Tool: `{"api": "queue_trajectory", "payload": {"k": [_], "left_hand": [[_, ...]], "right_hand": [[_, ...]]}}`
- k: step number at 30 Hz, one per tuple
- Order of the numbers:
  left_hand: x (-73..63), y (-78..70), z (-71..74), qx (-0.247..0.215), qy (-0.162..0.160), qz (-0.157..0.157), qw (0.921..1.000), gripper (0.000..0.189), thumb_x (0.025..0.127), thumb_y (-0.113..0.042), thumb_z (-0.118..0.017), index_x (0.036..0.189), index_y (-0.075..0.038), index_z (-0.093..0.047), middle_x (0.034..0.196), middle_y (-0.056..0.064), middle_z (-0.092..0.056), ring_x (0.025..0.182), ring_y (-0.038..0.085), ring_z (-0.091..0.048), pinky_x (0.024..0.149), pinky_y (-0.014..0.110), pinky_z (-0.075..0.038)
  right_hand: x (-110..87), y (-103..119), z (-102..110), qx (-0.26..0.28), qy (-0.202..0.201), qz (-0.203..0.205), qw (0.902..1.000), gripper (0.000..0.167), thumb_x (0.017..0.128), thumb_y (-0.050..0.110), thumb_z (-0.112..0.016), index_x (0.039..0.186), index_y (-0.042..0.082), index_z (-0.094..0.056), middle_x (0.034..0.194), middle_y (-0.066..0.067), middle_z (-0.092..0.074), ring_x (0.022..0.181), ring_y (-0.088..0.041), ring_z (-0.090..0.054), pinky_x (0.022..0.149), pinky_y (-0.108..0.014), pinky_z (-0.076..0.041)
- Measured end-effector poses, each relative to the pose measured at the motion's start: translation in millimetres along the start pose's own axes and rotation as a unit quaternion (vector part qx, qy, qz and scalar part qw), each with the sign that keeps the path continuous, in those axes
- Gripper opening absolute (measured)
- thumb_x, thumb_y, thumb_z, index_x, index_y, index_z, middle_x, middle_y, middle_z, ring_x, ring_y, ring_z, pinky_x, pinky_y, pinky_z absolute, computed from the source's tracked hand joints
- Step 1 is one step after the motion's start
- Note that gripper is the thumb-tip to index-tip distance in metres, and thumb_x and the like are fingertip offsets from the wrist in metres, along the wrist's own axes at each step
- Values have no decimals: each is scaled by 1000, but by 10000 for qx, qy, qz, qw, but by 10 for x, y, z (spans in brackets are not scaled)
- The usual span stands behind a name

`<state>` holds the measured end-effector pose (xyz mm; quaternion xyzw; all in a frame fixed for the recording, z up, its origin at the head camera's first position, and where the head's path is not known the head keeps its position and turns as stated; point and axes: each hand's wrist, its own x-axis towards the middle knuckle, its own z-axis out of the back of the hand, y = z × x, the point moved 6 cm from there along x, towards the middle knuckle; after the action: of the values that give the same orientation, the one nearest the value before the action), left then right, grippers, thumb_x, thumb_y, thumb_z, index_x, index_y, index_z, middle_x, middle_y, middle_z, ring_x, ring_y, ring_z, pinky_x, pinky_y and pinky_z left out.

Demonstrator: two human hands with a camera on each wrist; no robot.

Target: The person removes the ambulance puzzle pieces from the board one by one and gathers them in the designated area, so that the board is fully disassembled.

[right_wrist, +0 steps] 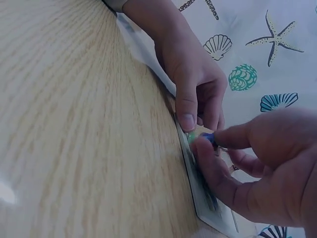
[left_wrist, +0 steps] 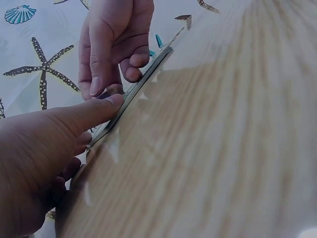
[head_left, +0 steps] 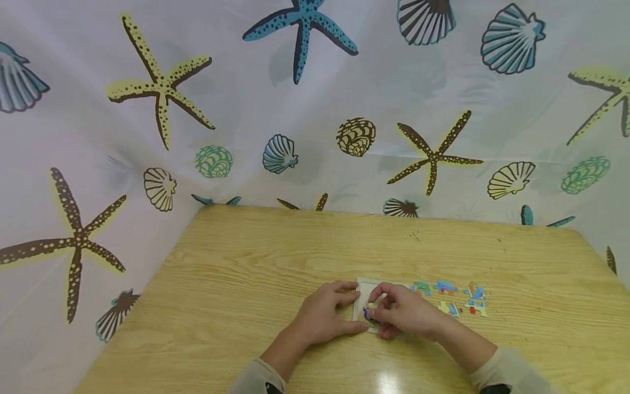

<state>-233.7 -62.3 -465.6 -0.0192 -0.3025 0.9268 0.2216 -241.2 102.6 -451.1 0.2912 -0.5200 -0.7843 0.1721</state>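
Puzzle piece (right_wrist: 208,138), small and dark blue, sat pinched between the thumb and index finger of the right hand (head_left: 406,312), just over the near left part of a pale, flat tray (head_left: 365,285). Whether it touched the tray floor could not be told, since the fingers covered much of it. The right hand's other fingers were bent in below the index. A patch of green showed beside the blue piece, close to the left thumb.

The left hand (head_left: 320,312) was spread in a wide curve at the tray's left end, its thumb resting on the near corner and its fingertips touching the left edge farther up.

Right of the right hand, loose pieces lay flat on the wood in two rough rows. The farther row had a green piece (head_left: 421,288), a blue and pink piece (head_left: 445,287) and an orange and blue piece (head_left: 476,290); the nearer one included a yellowish piece (head_left: 448,309) and a red and white piece (head_left: 476,309).

Pale sleeves (head_left: 509,372) covered both forearms. Beneath everything ran a wood-grained table (head_left: 236,273), and behind it hung a white cloth (head_left: 236,98) printed with starfish and shells.
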Motion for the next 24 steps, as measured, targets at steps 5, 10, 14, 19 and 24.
{"api": "queue_trajectory", "payload": {"k": [5,10,14,19,24], "left_hand": [[4,14,-13,-1,34,115,9999,74,81,-58,-77,137,-13,-61,149,-8,-52,137,23,-48,109,48,-45],[12,15,-17,6,60,167,9998,74,80,-57,-77,138,-14,-61,149,-9,-51,138,23,-48,109,48,-45],[8,12,-28,15,116,225,9997,73,80,-57,-77,138,-15,-61,149,-10,-51,138,23,-47,109,49,-44],[9,15,-34,21,159,302,9994,74,80,-58,-77,138,-14,-60,149,-10,-50,138,23,-47,110,49,-43],[25,29,-26,-13,164,323,9993,74,80,-58,-77,138,-14,-60,150,-8,-50,139,24,-47,111,50,-43]], "right_hand": [[-28,36,38,-204,-376,148,9990,18,97,15,-66,103,0,-57,91,-10,-62,70,-18,-67,65,-31,-61],[-77,11,90,-86,-535,174,9984,21,95,16,-68,103,-2,-59,87,-9,-64,74,-19,-69,69,-31,-61],[-140,-45,150,115,-653,202,9976,30,96,18,-67,117,-4,-62,89,-9,-66,78,-19,-70,74,-31,-61],[-240,-136,238,538,-717,137,9959,36,98,17,-65,127,-5,-63,104,-12,-67,84,-16,-69,78,-27,-61],[-331,-220,327,818,-766,57,9937,38,97,18,-67,124,-8,-61,104,-11,-67,87,-15,-70,79,-28,-61]]}}
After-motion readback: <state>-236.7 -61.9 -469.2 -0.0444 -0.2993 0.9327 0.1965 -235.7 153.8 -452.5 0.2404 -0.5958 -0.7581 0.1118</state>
